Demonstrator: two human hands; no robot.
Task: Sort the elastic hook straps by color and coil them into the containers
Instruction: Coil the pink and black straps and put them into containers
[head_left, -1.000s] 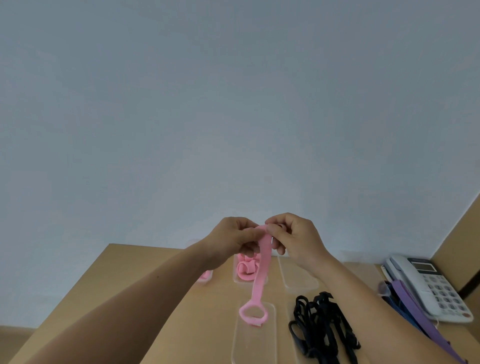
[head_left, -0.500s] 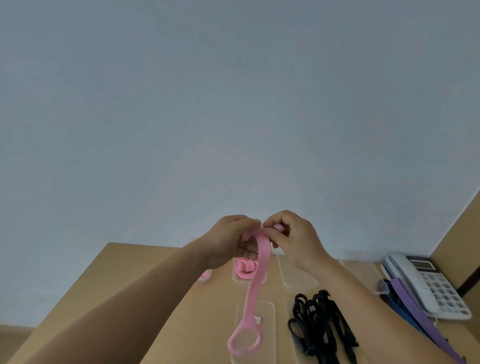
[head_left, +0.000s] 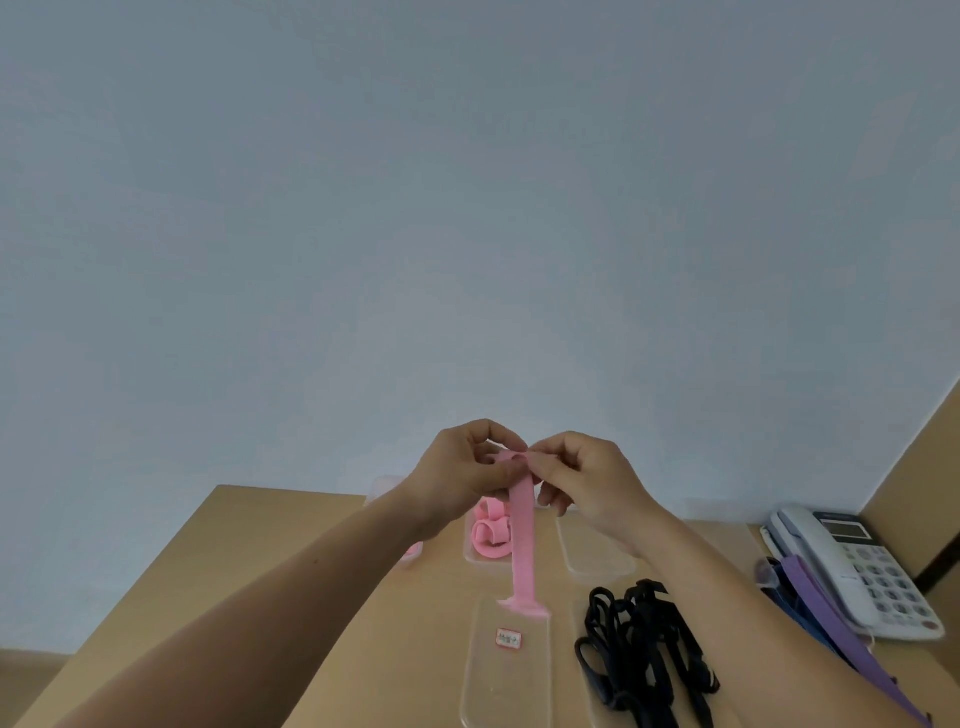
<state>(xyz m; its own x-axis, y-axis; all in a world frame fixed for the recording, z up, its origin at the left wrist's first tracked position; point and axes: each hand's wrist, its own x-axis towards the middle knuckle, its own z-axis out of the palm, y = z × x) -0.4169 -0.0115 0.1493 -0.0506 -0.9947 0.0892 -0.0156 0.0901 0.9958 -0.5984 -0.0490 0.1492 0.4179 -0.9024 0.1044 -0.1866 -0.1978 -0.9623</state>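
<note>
Upper frame filled by pale grey wall (head_left: 467, 208). Wooden table (head_left: 291, 571) seen at bottom w/ clear containers laid on it. Desk phone (head_left: 852, 566) at right edge, purple strap (head_left: 826, 618) draped just beside it over a blue one. Black straps (head_left: 644, 649) piled in a tangle in the near right container, partly hidden by the right forearm. Near centre container (head_left: 506, 680) is clear w/ a small label inside. Far centre container (head_left: 475, 556) holds coiled pink straps (head_left: 491, 532); far right container (head_left: 592, 556) shows nothing inside. Far left container mostly hidden behind left arm — a bit of pink seen there. Pink strap (head_left: 522, 535) held up above table, hanging straight down, its lower end just over the far edge of the near centre container. Left hand (head_left: 467, 478) and right hand (head_left: 587, 478) raised together, fingers curled in, top end of pink strap pinched between thumb and fingertips of both — a fold or roll at the top, details too small to tell.
</note>
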